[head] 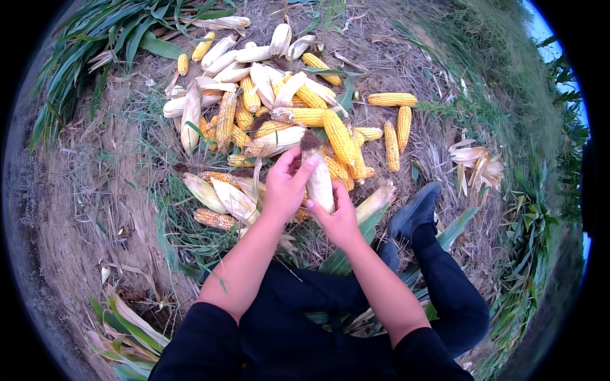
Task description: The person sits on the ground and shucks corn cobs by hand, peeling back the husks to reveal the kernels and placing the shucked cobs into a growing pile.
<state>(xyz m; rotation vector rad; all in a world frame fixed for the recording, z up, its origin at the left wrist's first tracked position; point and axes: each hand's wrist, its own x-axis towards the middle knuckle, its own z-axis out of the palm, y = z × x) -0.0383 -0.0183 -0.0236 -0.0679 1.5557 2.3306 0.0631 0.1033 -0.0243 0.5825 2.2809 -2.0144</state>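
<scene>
An ear of corn in its pale husk (318, 183), dark silk (310, 141) at its far tip, lies between my two hands. My left hand (286, 183) grips it near the silk end, thumb laid on the husk. Around the lower end close the fingers and thumb of my right hand (337, 214). Just beyond it spreads a heap of corn ears, some bare and yellow (340, 135), others still wrapped in whitish husks (281, 138). Left of my left hand lie more husked ears (233, 197) and a bare ear (214, 219).
Bare ears (391, 99) lie apart at the right of the heap. A husked ear (376, 202) rests beside my shoe (415, 209). Peeled husks (479, 166) sit farther right. Cut green stalks (138, 28) pile at the upper left, and leaves (126, 328) lie at the lower left.
</scene>
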